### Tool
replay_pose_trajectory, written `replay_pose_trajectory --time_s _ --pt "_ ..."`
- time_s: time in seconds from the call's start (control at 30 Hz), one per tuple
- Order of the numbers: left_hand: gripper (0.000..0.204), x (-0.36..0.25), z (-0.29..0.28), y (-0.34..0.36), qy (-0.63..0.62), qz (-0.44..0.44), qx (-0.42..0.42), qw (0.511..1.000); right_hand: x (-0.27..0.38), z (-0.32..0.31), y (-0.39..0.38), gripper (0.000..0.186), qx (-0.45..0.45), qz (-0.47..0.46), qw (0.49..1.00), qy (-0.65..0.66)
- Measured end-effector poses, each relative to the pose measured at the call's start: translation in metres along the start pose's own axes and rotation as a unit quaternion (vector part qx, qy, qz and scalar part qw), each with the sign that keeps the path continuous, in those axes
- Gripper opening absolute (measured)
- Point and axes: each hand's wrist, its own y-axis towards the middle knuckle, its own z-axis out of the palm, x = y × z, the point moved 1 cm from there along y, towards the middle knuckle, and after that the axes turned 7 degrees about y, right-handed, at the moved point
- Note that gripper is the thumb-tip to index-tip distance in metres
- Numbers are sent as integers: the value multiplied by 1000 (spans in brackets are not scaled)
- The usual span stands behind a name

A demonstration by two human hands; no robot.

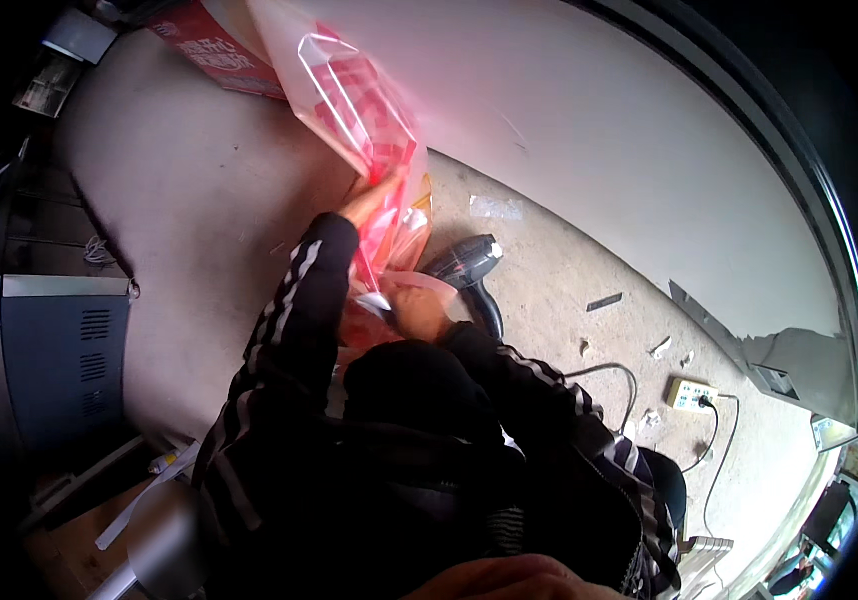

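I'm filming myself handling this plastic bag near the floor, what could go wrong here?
The clear plastic bag with red contents is pinched only by the left hand and right hand; it might slip or tear. The black hair dryer lies right beside the hands and could be knocked. Its cable and the power strip on the floor could snag a foot.

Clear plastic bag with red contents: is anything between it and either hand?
Nothing visible. The left hand grips the clear plastic bag from below, and the right hand touches its lower end. The black heat gun lies beside them on the floor.
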Motion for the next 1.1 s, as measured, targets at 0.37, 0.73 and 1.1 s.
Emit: replay_pose_trajectory --time_s 0.37,0.73,1.1 --pt "39 58 -86 71 262 -74 -115 955 10 -43 13 64 -131 11 991 -10" --pt "60 57 -25 -21 -104 -227 159 955 -76 -64 28 56 -234 231 931 160" --pt "25 70 34 -40 -72 -145 49 986 -99 -21 47 37 -73 208 798 560"
